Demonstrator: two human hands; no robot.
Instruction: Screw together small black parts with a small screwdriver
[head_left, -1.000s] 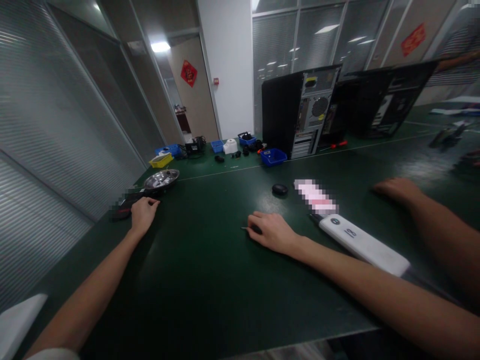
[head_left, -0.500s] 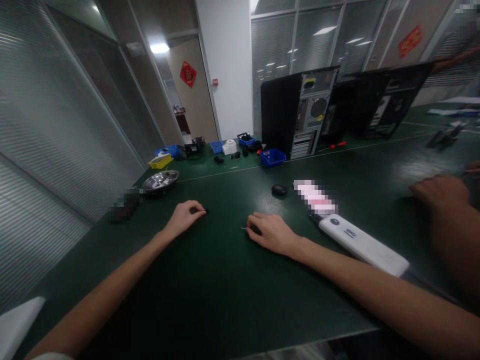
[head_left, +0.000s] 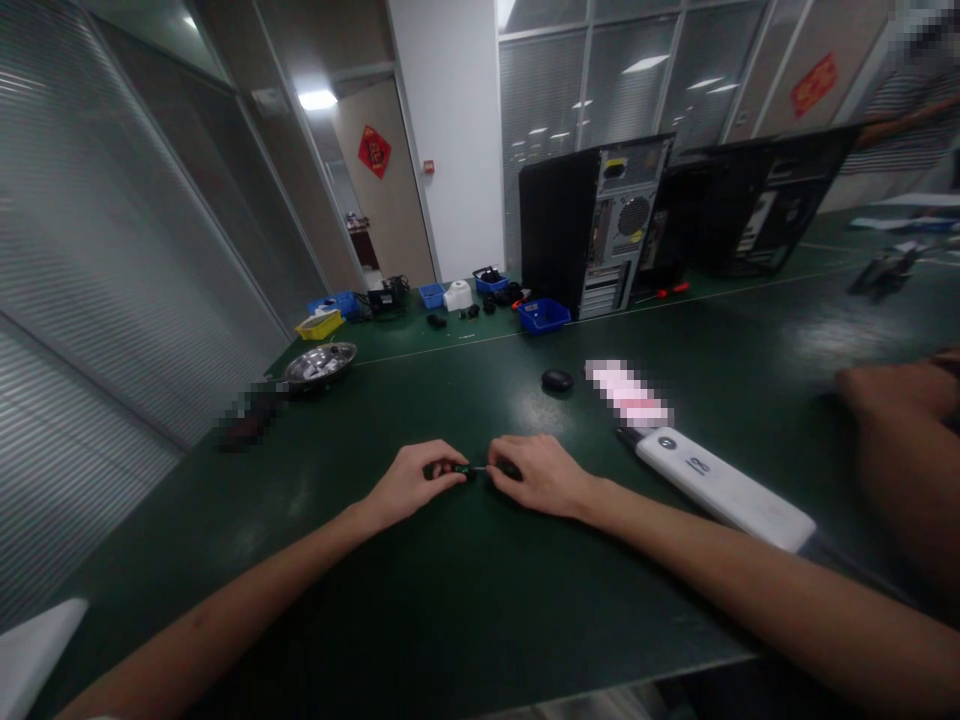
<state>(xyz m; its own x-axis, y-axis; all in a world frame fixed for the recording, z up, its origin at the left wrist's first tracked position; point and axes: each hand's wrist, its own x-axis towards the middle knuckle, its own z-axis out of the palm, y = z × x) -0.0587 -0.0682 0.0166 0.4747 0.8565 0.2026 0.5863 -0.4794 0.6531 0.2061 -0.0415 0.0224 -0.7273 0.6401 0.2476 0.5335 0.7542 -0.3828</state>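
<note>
My left hand (head_left: pixel 411 482) and my right hand (head_left: pixel 541 473) meet at the middle of the dark green table (head_left: pixel 420 590). The left hand's fingers pinch a small dark piece (head_left: pixel 459 469). The right hand's fingers are curled round a thin dark tool (head_left: pixel 507 468) whose tip points at that piece. Tool and piece touch or nearly touch; I cannot tell which. Both hands rest on the table top.
A white device (head_left: pixel 724 488) lies right of my right hand, with a black mouse-like object (head_left: pixel 557 380) behind it. Another person's hand (head_left: pixel 896 390) rests at the right edge. A metal bowl (head_left: pixel 321 363), coloured bins (head_left: pixel 545 315) and two computer cases (head_left: pixel 592 225) stand farther back.
My left hand has come from the far left by the metal bowl to the middle, bringing a small dark piece up to my right hand. The other person's hand has drawn back to the right.
</note>
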